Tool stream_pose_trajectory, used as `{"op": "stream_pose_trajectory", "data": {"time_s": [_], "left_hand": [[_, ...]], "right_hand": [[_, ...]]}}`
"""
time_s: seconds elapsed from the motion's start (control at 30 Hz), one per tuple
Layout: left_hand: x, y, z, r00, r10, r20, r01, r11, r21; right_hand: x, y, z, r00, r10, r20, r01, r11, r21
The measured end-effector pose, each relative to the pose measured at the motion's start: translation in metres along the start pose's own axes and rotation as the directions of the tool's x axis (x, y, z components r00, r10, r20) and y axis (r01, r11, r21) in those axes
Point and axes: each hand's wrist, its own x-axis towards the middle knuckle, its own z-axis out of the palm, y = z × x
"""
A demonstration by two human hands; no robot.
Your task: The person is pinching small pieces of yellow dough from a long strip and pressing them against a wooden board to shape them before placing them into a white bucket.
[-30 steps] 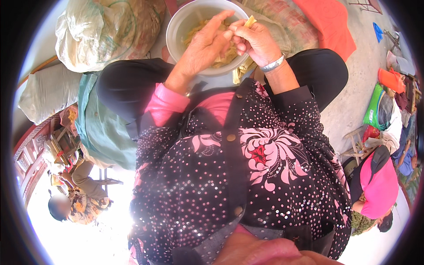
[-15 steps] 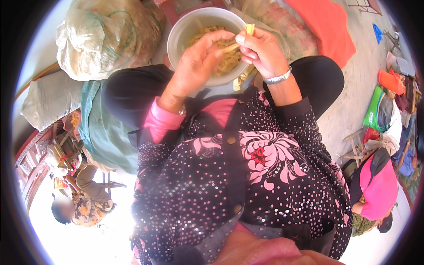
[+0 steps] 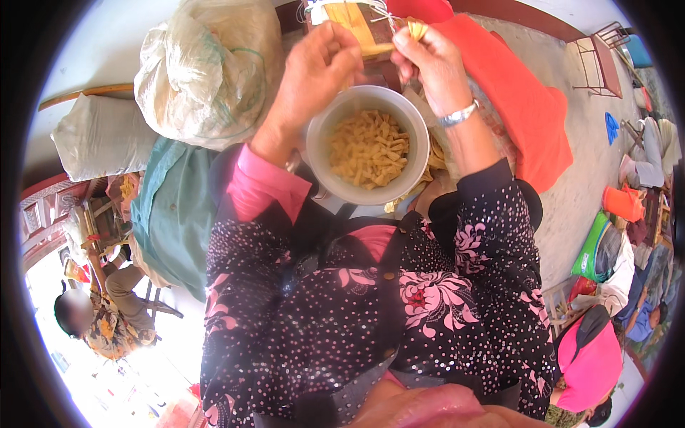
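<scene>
Hanging below both hands' grip [image 3: 371, 50], the bowl [image 3: 421, 135] of yellow pieces.

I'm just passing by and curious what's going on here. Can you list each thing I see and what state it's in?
White bowl: upright on the lap, about half full of small yellow pieces.
Left hand: raised above the bowl, fingers curled.
Right hand: raised, pinching a yellow piece at its fingertips.
Plastic sack: full, tied shut.
Orange cloth: spread beside the bowl.

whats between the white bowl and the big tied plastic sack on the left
In the head view, the left hand and its wrist cross between the white bowl and the tied plastic sack.
</scene>
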Motion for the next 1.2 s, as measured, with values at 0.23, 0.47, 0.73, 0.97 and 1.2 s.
{"op": "stream_pose_trajectory", "data": {"time_s": [0.23,0.47,0.73,0.97,1.2], "left_hand": [[0.051,-0.027,-0.040,0.985,0.152,-0.077,-0.145,0.985,0.096],[0.053,-0.032,-0.032,0.918,0.376,-0.129,-0.226,0.759,0.611],[-0.020,0.035,0.007,0.987,0.152,0.052,-0.161,0.908,0.387],[-0.035,0.012,0.029,0.926,0.375,0.044,-0.351,0.812,0.467],[-0.037,0.000,0.032,0.905,0.414,0.101,-0.398,0.736,0.547]], "right_hand": [[0.054,0.004,0.020,0.985,-0.172,0.013,0.170,0.962,-0.212],[0.057,0.015,0.011,0.790,-0.598,0.137,0.442,0.400,-0.803],[-0.049,-0.020,-0.040,0.987,-0.016,0.161,0.086,0.895,-0.439],[-0.116,0.057,-0.130,0.986,0.120,-0.115,-0.161,0.848,-0.504],[-0.174,0.092,-0.173,0.717,0.680,-0.155,-0.634,0.543,-0.551]]}}
